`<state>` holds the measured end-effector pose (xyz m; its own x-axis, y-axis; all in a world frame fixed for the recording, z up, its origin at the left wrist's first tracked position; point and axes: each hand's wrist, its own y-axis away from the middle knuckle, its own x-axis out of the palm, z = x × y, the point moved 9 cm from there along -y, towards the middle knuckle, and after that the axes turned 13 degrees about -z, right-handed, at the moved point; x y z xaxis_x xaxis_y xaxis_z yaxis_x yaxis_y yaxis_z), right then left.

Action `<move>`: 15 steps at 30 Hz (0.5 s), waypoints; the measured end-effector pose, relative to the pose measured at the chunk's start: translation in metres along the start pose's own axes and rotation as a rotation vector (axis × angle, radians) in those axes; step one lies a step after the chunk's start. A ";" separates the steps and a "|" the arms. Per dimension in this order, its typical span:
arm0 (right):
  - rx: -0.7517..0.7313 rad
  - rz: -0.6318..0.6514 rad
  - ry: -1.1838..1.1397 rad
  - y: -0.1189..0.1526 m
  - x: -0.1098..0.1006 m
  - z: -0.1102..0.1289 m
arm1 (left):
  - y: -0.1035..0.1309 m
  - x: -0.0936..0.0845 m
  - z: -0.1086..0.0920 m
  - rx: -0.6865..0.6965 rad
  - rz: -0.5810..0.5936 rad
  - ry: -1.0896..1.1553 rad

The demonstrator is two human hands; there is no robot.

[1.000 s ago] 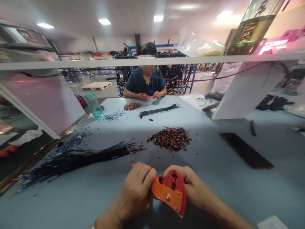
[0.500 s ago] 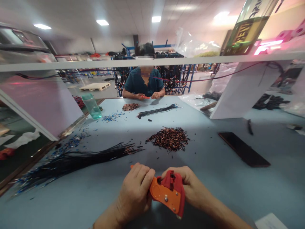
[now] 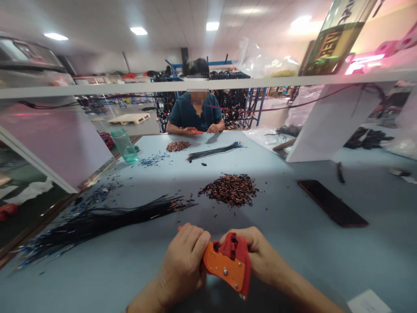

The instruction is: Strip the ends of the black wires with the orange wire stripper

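Red-and-orange plier-like tool point(image 3: 224, 270) gripped same as second ago; everything slightly further left in view (phone point(image 3: 332, 203) too). Tool between hands: left hand point(image 3: 187, 261) wrapped round one end, right hand point(image 3: 260, 254) curled against other, fingertips hidden, cannot tell what they pinch. Beyond, on tabletop point(image 3: 325, 248): black wires point(image 3: 120, 218).
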<state>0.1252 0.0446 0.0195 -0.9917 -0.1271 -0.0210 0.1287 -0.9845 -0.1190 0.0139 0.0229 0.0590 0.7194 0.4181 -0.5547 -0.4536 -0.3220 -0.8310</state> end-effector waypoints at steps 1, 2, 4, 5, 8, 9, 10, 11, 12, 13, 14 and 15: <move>-0.005 0.000 0.007 0.000 0.000 0.000 | 0.000 0.000 0.000 -0.006 0.001 -0.002; -0.010 0.000 0.013 0.000 0.000 -0.001 | 0.000 0.000 0.001 -0.011 0.001 -0.005; -0.019 0.004 0.017 0.000 0.001 -0.001 | 0.000 0.001 0.001 -0.018 0.003 -0.005; -0.023 0.005 0.015 0.000 0.001 -0.001 | 0.000 0.001 0.001 -0.022 0.004 -0.003; -0.023 0.006 0.014 0.000 0.002 -0.002 | 0.001 0.001 0.002 -0.034 0.011 -0.006; -0.021 0.006 0.017 0.000 0.002 -0.002 | 0.001 0.002 0.003 -0.038 0.017 -0.010; -0.021 0.005 0.024 0.000 0.002 -0.002 | 0.002 0.002 0.003 -0.040 0.025 -0.013; -0.021 0.005 0.031 0.000 0.002 -0.001 | 0.002 0.003 0.003 -0.043 0.036 -0.015; -0.023 0.004 0.038 -0.001 0.003 -0.001 | 0.003 0.004 0.003 -0.046 0.046 -0.015; -0.026 0.003 0.044 0.000 0.003 0.000 | 0.003 0.004 0.003 -0.049 0.054 -0.013; -0.026 0.003 0.049 0.000 0.003 0.000 | 0.003 0.004 0.003 -0.051 0.059 -0.010; -0.024 0.001 0.052 0.000 0.003 0.001 | 0.004 0.005 0.003 -0.053 0.062 -0.009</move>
<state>0.1225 0.0444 0.0199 -0.9899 -0.1215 -0.0732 0.1309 -0.9811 -0.1422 0.0139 0.0262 0.0532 0.6858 0.4033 -0.6058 -0.4685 -0.3925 -0.7915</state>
